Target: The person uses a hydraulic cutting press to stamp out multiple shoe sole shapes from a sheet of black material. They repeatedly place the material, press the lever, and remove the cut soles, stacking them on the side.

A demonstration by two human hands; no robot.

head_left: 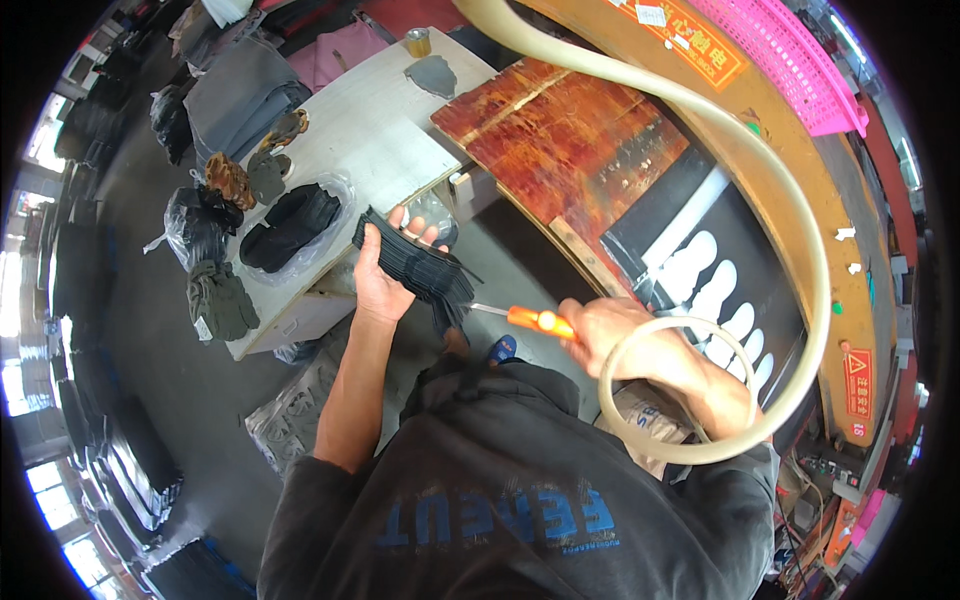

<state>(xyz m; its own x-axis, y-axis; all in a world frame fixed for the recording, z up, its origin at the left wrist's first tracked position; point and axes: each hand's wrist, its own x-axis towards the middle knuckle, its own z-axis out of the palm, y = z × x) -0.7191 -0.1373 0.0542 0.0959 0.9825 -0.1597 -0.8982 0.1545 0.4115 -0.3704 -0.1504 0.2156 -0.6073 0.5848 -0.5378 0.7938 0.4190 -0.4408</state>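
stack [415, 265] in left fingers [371, 240], screwdriver [541, 321] in right [584, 325]

An amber cup [418, 42] stood on the white table [375, 125] near a grey scrap [432, 76]. Grey fabric [238, 105] lay heaped along its left side. White sole-shaped pieces [712, 288] lined a black panel [663, 192] beside a stained reddish-brown board [570, 135]. A pink plastic basket [785, 55] sat along the ochre machine frame [836, 205].
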